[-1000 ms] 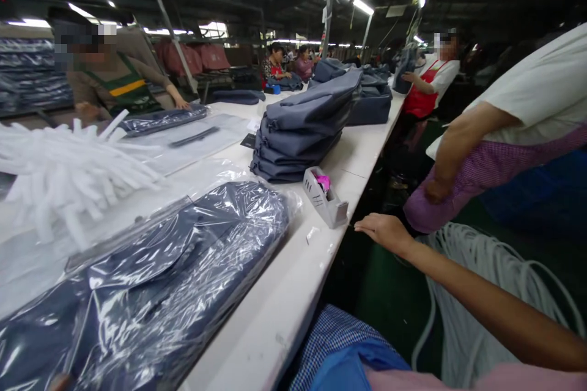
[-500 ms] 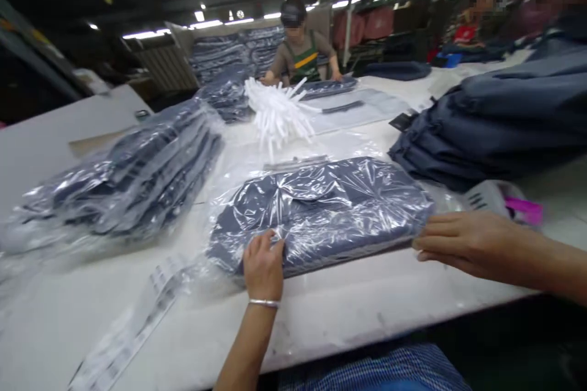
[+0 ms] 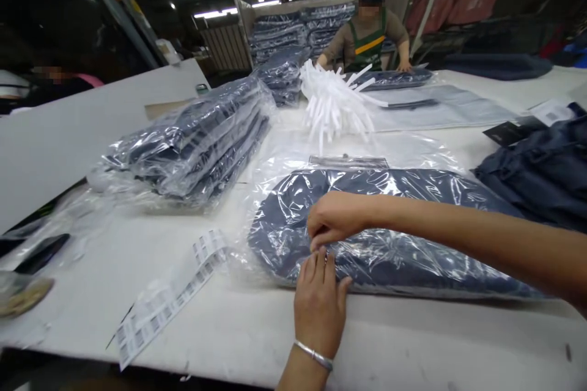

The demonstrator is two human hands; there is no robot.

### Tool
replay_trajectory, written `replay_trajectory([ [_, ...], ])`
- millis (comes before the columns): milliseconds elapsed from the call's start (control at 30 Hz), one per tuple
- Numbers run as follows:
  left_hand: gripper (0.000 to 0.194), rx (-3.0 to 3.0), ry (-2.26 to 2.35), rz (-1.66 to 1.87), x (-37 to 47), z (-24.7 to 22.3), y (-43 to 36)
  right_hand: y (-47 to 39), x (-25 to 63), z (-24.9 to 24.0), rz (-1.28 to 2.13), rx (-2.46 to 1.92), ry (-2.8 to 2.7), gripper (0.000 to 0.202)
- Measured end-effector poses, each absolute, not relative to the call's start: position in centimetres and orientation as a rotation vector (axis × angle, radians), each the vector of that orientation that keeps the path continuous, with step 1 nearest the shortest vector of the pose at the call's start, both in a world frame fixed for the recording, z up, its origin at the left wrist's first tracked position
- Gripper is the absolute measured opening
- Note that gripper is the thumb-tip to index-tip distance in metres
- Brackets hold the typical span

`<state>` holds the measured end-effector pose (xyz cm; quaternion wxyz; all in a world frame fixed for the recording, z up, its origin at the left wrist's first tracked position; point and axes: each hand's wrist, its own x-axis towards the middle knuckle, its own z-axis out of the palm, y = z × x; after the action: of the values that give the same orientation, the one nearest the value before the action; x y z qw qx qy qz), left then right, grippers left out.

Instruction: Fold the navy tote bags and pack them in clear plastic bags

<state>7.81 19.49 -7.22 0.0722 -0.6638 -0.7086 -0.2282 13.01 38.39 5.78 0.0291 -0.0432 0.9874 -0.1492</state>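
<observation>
A dark blue item in a clear plastic bag (image 3: 413,256) lies flat in front of me on the white table (image 3: 238,330). My left hand (image 3: 321,299), with a silver bangle on the wrist, rests on the bag's near edge, thumb apart from the fingers. Just above its fingertips, my right hand (image 3: 332,220) is bent down with fingers drawn together at the plastic; whatever they pinch is too small to make out. The right forearm crosses over the bag.
Bagged items (image 3: 197,140) are stacked at left, near a barcode label strip (image 3: 169,305). White strips (image 3: 334,98) lie beyond the bag. Dark fabric goods (image 3: 545,165) sit at right. A person (image 3: 367,36) works across the table.
My right hand has moved from the bag's right end to beside my left hand. The view has turned left, and the bag now appears larger and farther right.
</observation>
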Motion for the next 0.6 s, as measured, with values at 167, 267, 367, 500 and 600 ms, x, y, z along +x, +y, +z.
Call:
replay_trajectory([
  [167,0.047,-2.026,-2.139,-0.766,7.4,-7.5,19.5,40.3,7.4,2.7,-0.051,-0.091,2.942,0.028],
  [267,0.048,-2.034,-2.136,-0.787,7.3,-7.6,19.4,40.8,5.8,1.5,0.028,-0.085,2.897,0.031],
  [367,0.049,-2.048,-2.128,-0.763,7.2,-7.8,19.4,41.4,4.8,0.4,0.079,-0.004,2.906,0.046],
  [500,0.050,-2.056,-2.131,-0.738,7.2,-7.9,19.5,43.1,4.4,-1.0,-0.038,0.107,2.899,0.051],
  [600,0.049,-2.052,-2.128,-0.741,7.2,-7.9,19.6,44.7,5.0,-1.3,-0.257,0.336,2.937,0.045],
])
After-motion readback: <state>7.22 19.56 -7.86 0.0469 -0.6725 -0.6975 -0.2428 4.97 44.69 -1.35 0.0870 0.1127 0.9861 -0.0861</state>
